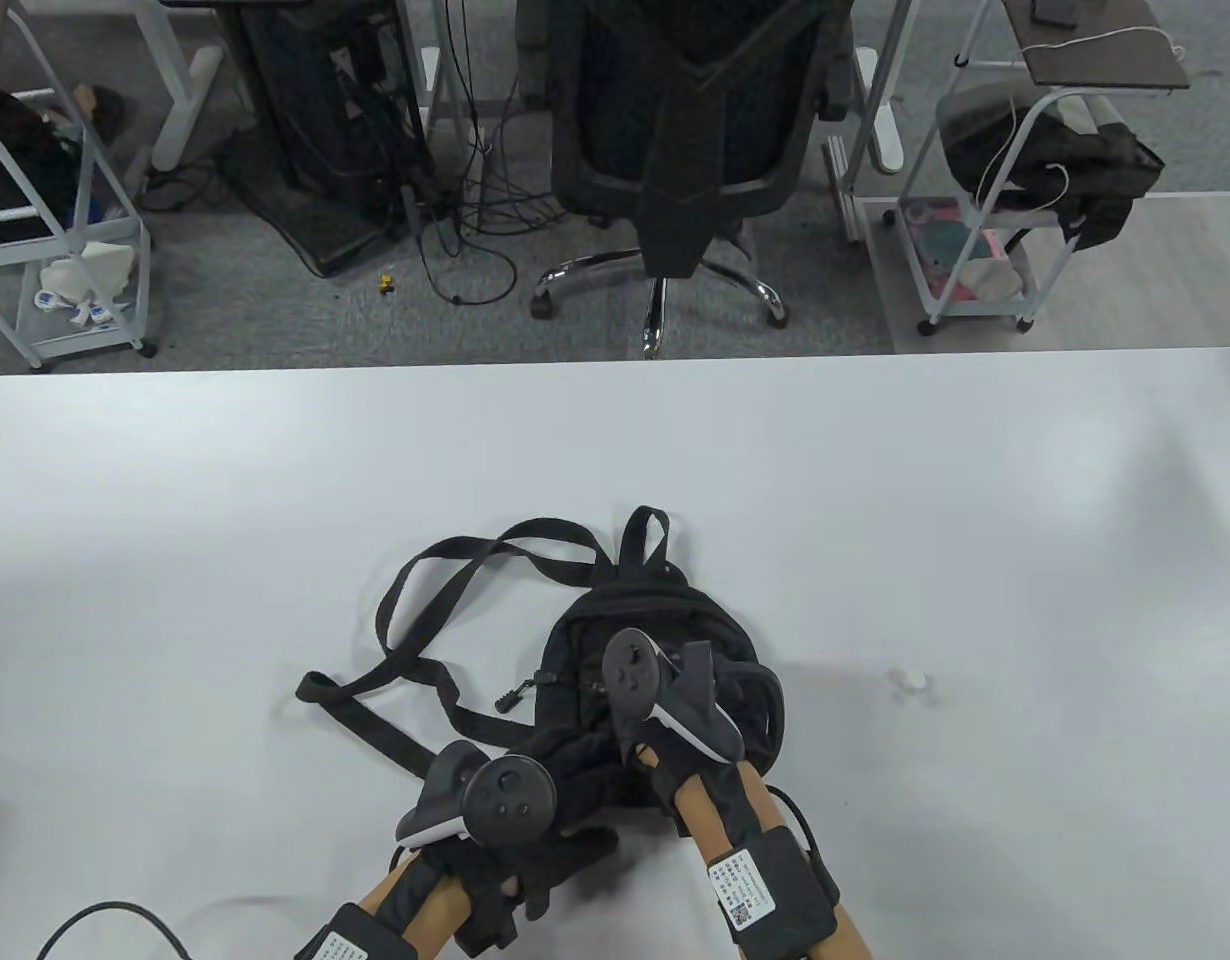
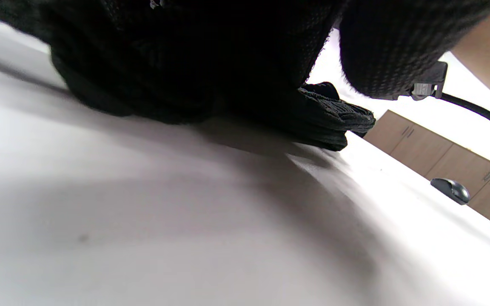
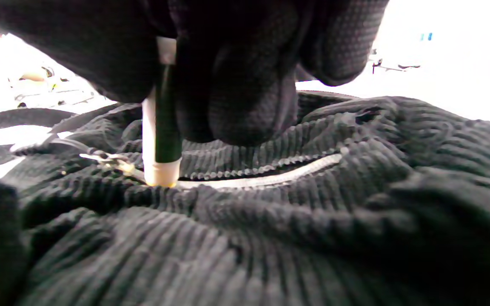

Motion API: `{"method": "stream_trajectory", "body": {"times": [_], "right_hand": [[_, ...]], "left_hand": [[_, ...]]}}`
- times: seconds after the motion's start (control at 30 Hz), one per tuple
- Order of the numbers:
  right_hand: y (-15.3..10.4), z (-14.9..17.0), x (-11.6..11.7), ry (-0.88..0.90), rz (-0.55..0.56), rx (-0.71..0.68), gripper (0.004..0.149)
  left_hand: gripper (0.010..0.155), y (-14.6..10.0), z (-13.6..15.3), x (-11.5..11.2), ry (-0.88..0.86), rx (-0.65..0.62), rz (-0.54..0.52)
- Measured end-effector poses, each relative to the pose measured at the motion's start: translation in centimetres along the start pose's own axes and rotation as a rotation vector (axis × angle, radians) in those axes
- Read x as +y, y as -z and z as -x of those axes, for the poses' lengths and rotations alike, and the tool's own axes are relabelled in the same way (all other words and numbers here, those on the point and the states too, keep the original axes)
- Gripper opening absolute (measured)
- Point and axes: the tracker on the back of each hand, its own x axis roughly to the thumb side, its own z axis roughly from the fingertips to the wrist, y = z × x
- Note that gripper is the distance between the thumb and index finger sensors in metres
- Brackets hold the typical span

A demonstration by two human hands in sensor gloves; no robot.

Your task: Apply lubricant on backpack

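Note:
A black corduroy backpack (image 1: 585,625) lies on the white table (image 1: 875,500), straps spread to the left. My right hand (image 1: 675,735) is over its middle and pinches a lubricant stick (image 3: 160,127), white with a dark label. The stick's pale tip touches the zipper (image 3: 270,176) beside the metal slider (image 3: 109,160). My left hand (image 1: 545,810) rests on the backpack's near edge and holds the fabric down. Its fingers are mostly hidden under the tracker. In the left wrist view only dark glove and backpack fabric (image 2: 330,117) show above the table.
A small white cap (image 1: 913,682) lies on the table right of the backpack. A mouse (image 2: 450,190) sits on the table further off. An office chair (image 1: 675,150) and wire carts (image 1: 985,250) stand beyond the far edge.

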Motion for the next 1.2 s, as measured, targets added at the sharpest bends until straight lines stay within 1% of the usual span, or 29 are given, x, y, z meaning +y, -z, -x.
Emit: {"method": "stream_trajectory", "body": {"times": [0.1, 0.27, 0.33, 0.4, 0.57, 0.7, 0.87, 1.0, 1.07, 1.2], "right_hand": [[-0.17, -0.29, -0.17, 0.017, 0.005, -0.010, 0.041], [-0.27, -0.60, 0.07, -0.068, 0.028, -0.008, 0.041], [-0.39, -0.76, -0.18, -0.052, 0.032, -0.014, 0.041], [-0.36, -0.80, -0.32, -0.008, 0.012, -0.016, 0.042], [-0.09, -0.68, -0.02, -0.086, 0.020, 0.005, 0.041], [-0.11, -1.02, -0.03, -0.029, 0.012, -0.007, 0.041], [-0.10, -0.44, -0.07, -0.076, 0.012, 0.003, 0.041], [0.04, -0.58, 0.12, -0.018, 0.012, -0.003, 0.042], [0.09, -0.72, 0.19, -0.062, 0.006, -0.005, 0.041], [-0.04, -0.78, 0.01, -0.084, 0.017, 0.000, 0.041]], "left_hand": [[0.066, -0.05, 0.00, -0.03, 0.001, 0.001, 0.001], [0.067, -0.03, 0.01, -0.03, 0.004, -0.001, 0.006], [0.067, -0.01, 0.02, -0.01, 0.003, -0.002, 0.007], [0.067, -0.03, 0.02, 0.00, 0.007, -0.002, 0.012], [0.068, -0.03, -0.05, -0.03, 0.020, -0.003, 0.019], [0.068, -0.02, -0.05, -0.03, 0.021, -0.004, 0.020], [0.068, 0.06, -0.06, -0.11, 0.019, -0.011, 0.016], [0.068, 0.30, -0.19, -0.15, 0.031, -0.021, 0.023], [0.068, 0.30, -0.11, -0.14, 0.027, -0.025, 0.029], [0.069, 0.21, 0.04, -0.33, 0.019, -0.031, 0.028]]}}
